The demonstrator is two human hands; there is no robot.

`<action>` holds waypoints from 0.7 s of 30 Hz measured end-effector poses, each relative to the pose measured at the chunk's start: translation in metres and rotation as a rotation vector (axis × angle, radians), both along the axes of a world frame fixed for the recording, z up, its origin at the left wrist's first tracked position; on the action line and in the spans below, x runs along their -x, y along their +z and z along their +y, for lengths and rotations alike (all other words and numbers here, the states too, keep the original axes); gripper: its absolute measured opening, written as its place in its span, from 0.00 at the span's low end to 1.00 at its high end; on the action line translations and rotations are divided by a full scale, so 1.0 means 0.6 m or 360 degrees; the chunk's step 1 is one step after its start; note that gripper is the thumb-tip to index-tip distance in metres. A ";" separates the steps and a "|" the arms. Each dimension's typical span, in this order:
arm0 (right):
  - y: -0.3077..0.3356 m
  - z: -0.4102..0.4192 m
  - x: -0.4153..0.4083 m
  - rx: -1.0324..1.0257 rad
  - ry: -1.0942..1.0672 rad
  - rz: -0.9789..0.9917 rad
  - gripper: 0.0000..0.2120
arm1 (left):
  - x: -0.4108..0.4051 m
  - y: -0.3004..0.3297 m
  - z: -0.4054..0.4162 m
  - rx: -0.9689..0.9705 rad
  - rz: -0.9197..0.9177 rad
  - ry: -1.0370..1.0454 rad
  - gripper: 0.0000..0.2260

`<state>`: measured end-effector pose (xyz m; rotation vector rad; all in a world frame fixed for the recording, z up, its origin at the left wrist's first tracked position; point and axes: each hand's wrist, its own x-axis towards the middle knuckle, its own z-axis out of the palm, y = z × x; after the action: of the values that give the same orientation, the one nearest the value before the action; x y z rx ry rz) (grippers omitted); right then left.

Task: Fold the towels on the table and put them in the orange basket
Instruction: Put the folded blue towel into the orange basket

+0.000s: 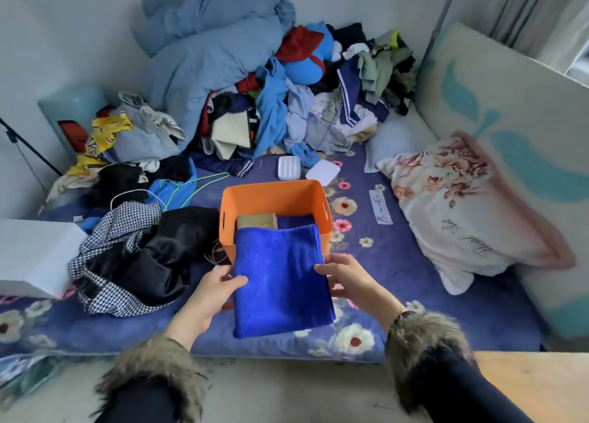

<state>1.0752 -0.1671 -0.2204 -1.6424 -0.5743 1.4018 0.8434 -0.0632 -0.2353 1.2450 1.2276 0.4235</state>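
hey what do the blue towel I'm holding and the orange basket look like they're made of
Blue towel: looks like microfibre or a similar plush fabric, with a matte, fuzzy nap and soft folds, held by the left hand and right hand.
Orange basket: probably plastic, with smooth, stiff, even-coloured walls, rounded corners and cut-out handle slots; felt or coated board cannot be ruled out.

Worn on the head, looking forward and steeply down across a bed [414,295] from its near edge, wide-angle, with edges bowed. Close above both hands, left hand [212,290] and right hand [352,279], low in the middle. Farther up, reaching to the clothes pile [271,104] and the wall [63,24] behind.
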 end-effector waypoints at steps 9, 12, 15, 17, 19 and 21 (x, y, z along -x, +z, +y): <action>-0.047 0.189 -0.050 0.0102 0.0024 -0.0052 0.03 | -0.053 -0.057 0.169 0.0160 0.0013 0.0071 0.06; -0.082 0.273 -0.097 0.0163 0.0012 -0.0057 0.05 | -0.105 -0.089 0.252 0.0167 0.0062 0.0076 0.05; -0.125 0.365 -0.149 0.0242 -0.0011 -0.0072 0.04 | -0.169 -0.131 0.344 0.0171 0.0145 0.0102 0.04; -0.161 0.419 -0.181 0.0312 -0.0026 -0.0139 0.04 | -0.212 -0.169 0.396 0.0198 0.0195 0.0125 0.06; -0.207 0.467 -0.209 0.0383 -0.0056 -0.0278 0.05 | -0.251 -0.216 0.439 0.0248 0.0233 0.0140 0.07; -0.259 0.504 -0.230 0.0445 -0.0041 -0.0468 0.08 | -0.281 -0.269 0.465 0.0326 0.0288 0.0130 0.07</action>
<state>1.2132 0.1353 -0.3757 -2.0943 -0.5375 1.2736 1.0122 0.2157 -0.3969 1.0773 1.4416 0.2405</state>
